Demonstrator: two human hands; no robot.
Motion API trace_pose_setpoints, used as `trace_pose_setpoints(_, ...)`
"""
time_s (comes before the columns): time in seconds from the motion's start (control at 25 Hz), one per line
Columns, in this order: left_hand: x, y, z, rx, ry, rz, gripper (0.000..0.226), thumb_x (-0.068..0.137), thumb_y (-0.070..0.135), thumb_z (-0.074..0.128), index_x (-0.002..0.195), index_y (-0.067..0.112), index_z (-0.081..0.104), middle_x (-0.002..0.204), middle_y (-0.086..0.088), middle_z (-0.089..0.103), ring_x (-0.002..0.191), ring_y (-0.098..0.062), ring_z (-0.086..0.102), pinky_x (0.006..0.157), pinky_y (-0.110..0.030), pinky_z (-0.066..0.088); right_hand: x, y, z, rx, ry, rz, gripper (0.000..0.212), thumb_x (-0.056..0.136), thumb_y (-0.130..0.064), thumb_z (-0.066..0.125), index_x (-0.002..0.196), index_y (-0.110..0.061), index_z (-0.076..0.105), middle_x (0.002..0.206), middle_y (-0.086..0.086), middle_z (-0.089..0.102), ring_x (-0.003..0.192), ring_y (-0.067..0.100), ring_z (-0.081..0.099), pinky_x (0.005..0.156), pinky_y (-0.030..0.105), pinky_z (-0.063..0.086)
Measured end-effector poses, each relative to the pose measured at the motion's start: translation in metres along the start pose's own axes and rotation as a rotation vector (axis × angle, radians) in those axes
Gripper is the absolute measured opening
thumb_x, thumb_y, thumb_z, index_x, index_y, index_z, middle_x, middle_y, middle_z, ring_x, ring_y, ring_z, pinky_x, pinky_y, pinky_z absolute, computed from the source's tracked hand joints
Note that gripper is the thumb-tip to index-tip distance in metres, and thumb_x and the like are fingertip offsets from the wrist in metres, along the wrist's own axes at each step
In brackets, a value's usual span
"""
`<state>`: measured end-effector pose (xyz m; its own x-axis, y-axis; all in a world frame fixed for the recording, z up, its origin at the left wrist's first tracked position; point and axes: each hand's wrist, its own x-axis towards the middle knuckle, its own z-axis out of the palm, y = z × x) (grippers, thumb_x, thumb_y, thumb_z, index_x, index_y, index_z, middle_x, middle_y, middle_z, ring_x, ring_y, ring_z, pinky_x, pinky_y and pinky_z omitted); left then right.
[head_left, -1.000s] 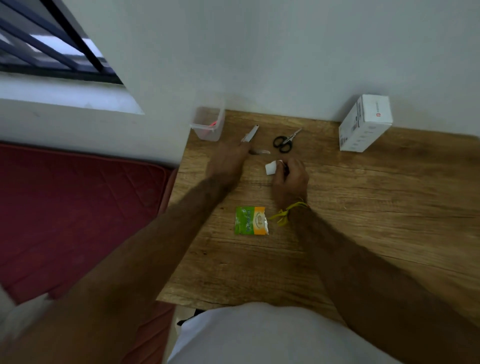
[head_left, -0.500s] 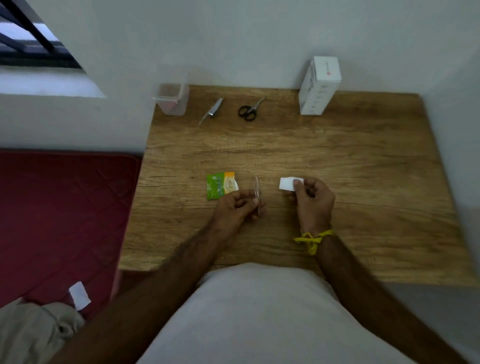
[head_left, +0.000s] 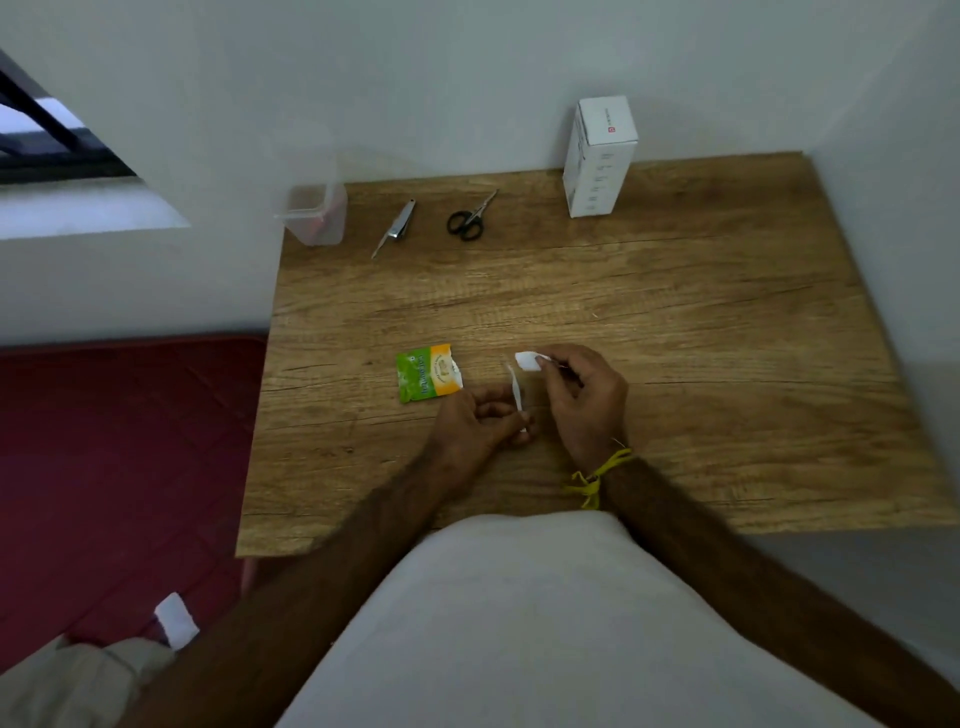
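Nearest to me is the person's white garment (head_left: 519, 623), and both bare forearms reach out over it to the wooden table (head_left: 727, 322). A yellow thread (head_left: 597, 474) is tied around the right wrist.

The left hand (head_left: 475, 423) lies low on the table with the fingers curled. It pinches the lower end of a thin pale strip (head_left: 514, 387), which stands almost upright and leans a little to the left. What this strip is made of I cannot tell. The right hand (head_left: 589, 397) is just beside it, the wrist raised a little. Its thumb and first finger pinch a small white piece (head_left: 527, 361), held just above the table near the top of the strip. Whether the two touch I cannot tell.

To the left of the hands a green and orange sachet (head_left: 428, 373) lies flat, close to the left knuckles, with its right edge torn. It has print on it, but the letters are too small to read.

At the far edge, by the wall, a clear plastic tub (head_left: 316, 215) stands at the left corner with something reddish inside; I cannot say what it is. Next come a nail clipper (head_left: 399, 227) and small black-handled scissors (head_left: 467, 221), both lying flat and well apart. Further right a white box (head_left: 600, 156) stands upright, with a small red mark on top and grey print on its side that I cannot read.
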<state>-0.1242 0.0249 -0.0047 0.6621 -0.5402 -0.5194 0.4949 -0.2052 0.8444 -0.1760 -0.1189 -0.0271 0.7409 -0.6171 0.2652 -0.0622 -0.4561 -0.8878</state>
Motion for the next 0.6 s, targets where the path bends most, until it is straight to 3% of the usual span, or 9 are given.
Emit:
trace_pose_setpoints(0.08,0.0,-0.002,0.003,-0.021,0.024,0.002,0.033,0.086,-0.002,0.071,0.118,0.007,0.063,0.089,-0.017,0.076,0.087,-0.03,0.074,0.077,-0.029,0.061,0.0,-0.001,0.005,0.085,-0.003,0.122,0.009,0.091,-0.006,0.068,0.097,-0.01,0.073,0.091,-0.002,0.071,0.085,0.007,0.067,0.076,0.022,0.052)
trace_pose_setpoints(0.2,0.002,-0.002,0.003,-0.076,0.062,0.005,0.035,0.086,-0.002,0.071,0.117,0.011,0.062,0.09,-0.018,0.075,0.088,-0.03,0.074,0.075,-0.031,0.062,0.009,0.001,0.003,0.391,-0.036,0.53,0.011,0.09,-0.004,0.07,0.1,-0.006,0.071,0.086,0.005,0.074,0.072,0.009,0.07,0.066,0.022,0.054)
trace_pose_setpoints(0.32,0.002,-0.003,0.002,-0.068,0.044,0.011,0.036,0.086,-0.001,0.072,0.118,0.013,0.062,0.093,-0.02,0.075,0.09,-0.03,0.074,0.08,-0.035,0.062,0.012,0.008,-0.003,0.504,-0.141,0.618,0.017,0.089,-0.004,0.07,0.106,-0.001,0.07,0.092,0.013,0.076,0.078,0.019,0.072,0.071,0.029,0.059)
trace_pose_setpoints(0.4,0.002,-0.003,0.002,-0.05,0.028,0.008,0.037,0.086,0.0,0.072,0.12,0.011,0.062,0.093,-0.019,0.075,0.091,-0.032,0.074,0.08,-0.035,0.062,0.01,0.004,-0.004,0.347,-0.054,0.49,0.017,0.088,-0.005,0.072,0.105,-0.002,0.072,0.091,0.007,0.076,0.083,0.013,0.072,0.075,0.028,0.058)
trace_pose_setpoints(0.48,0.004,-0.003,0.002,-0.037,0.023,0.0,0.037,0.085,0.0,0.073,0.12,0.009,0.061,0.092,-0.02,0.075,0.09,-0.033,0.074,0.08,-0.035,0.062,0.008,-0.003,-0.003,0.093,0.041,0.156,0.015,0.089,-0.002,0.068,0.103,-0.006,0.074,0.093,-0.001,0.074,0.088,0.006,0.069,0.082,0.025,0.056)
trace_pose_setpoints(0.6,0.006,-0.007,0.0,-0.042,0.024,0.005,0.04,0.083,-0.001,0.075,0.121,0.006,0.062,0.092,-0.02,0.074,0.087,-0.033,0.073,0.083,-0.04,0.061,0.0,0.003,0.002,-0.192,-0.134,-0.327,0.02,0.092,0.0,0.058,0.104,-0.005,0.073,0.104,0.007,0.071,0.101,0.018,0.064,0.093,0.031,0.05)
